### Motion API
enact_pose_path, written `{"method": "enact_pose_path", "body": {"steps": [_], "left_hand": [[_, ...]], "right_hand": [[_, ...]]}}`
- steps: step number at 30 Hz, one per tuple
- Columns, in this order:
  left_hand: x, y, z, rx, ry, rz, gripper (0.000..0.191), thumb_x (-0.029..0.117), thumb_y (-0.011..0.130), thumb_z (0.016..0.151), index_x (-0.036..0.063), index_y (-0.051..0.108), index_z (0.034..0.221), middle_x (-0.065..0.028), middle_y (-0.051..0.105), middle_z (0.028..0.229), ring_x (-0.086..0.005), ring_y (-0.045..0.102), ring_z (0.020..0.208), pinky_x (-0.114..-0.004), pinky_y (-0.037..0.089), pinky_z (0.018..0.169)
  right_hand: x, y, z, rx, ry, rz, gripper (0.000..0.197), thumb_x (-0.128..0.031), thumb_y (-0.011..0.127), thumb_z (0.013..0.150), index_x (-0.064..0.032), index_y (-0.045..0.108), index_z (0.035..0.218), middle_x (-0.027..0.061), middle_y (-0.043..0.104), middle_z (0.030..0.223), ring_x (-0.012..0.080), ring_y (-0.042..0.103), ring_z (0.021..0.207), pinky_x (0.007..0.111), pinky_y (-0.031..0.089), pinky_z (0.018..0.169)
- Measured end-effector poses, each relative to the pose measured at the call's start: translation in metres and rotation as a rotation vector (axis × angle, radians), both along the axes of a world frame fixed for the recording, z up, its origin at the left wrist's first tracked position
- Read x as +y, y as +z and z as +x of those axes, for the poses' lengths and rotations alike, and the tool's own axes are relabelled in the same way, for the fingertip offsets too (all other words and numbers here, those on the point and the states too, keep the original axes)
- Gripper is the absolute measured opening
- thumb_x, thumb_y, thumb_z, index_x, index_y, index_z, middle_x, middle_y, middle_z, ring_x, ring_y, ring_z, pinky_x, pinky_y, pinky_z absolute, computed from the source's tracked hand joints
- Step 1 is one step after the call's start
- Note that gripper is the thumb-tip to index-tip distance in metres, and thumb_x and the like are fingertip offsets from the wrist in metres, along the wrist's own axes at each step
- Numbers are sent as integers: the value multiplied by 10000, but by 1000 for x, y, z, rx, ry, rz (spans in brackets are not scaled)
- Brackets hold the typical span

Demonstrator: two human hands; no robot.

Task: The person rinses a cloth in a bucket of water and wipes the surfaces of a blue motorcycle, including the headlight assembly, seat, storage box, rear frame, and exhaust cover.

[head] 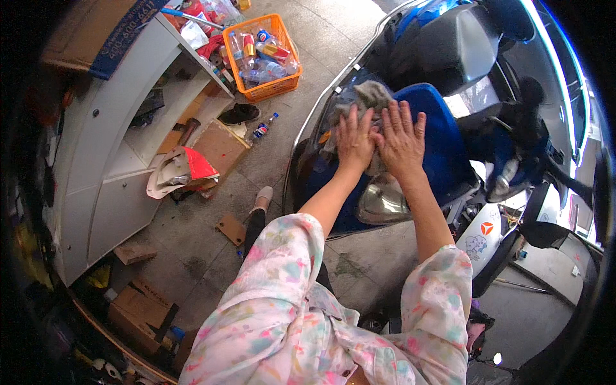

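Observation:
My left hand (355, 144) lies flat with its fingers spread, pressing on a grey cloth (373, 94). Beside it, my right hand (403, 139) is also flat and spread, its thumb meeting my left hand. The cloth bunches up beyond my fingertips, and part of it is hidden beneath both hands. Under them is the front of a vehicle with a glossy blue body panel (440, 139). Between my forearms shows its clear headlight (384, 199). A bent metal rail (315, 118) runs along the vehicle's left side.
An orange plastic basket (272, 92) of empty bottles and cans stands on the tiled floor. Nearby lie a Pepsi bottle (265, 126), a dark shoe (239, 113) and a brown board (232, 229). A white cabinet (127, 207) lines the left; a white scooter (486, 226) is at right.

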State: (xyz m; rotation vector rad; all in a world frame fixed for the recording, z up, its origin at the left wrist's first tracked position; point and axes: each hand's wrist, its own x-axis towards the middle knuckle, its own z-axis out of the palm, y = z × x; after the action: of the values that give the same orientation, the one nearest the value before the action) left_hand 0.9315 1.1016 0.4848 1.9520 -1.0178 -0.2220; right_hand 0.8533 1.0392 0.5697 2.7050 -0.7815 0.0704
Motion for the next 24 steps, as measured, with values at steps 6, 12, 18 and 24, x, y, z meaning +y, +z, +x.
{"method": "enact_pose_path", "body": {"steps": [6,12,18,24], "left_hand": [[108,-96,1,235,90,55,401,253,449,912,110,439,1287,-182,346,1377,-394,370,1204,-466,309,986],[204,-99,-64,459,217,280,422,156,553,844,49,450,1239,-234,363,1318,-415,360,1199,-462,292,994],[150,-43,-57,355,69,148,414,73,580,782,59,485,1185,-205,398,1288,-423,385,1139,-488,318,951],[55,-29,26,134,-149,-53,330,176,522,843,86,519,1161,-159,457,1265,-384,443,1104,-470,369,916]], "right_hand": [[88,-82,29,197,148,220,514,-338,467,854,-8,500,1247,153,391,1377,305,262,1336,507,130,1096],[154,-97,-38,305,380,309,485,-243,460,826,-24,493,1258,129,392,1386,287,260,1343,472,158,1096],[119,-59,-53,174,232,242,433,-179,471,812,-36,532,1216,88,411,1383,268,319,1322,490,170,1087],[69,-39,12,39,50,28,382,-167,460,834,-31,557,1177,118,452,1346,293,337,1312,498,176,1085]]}}
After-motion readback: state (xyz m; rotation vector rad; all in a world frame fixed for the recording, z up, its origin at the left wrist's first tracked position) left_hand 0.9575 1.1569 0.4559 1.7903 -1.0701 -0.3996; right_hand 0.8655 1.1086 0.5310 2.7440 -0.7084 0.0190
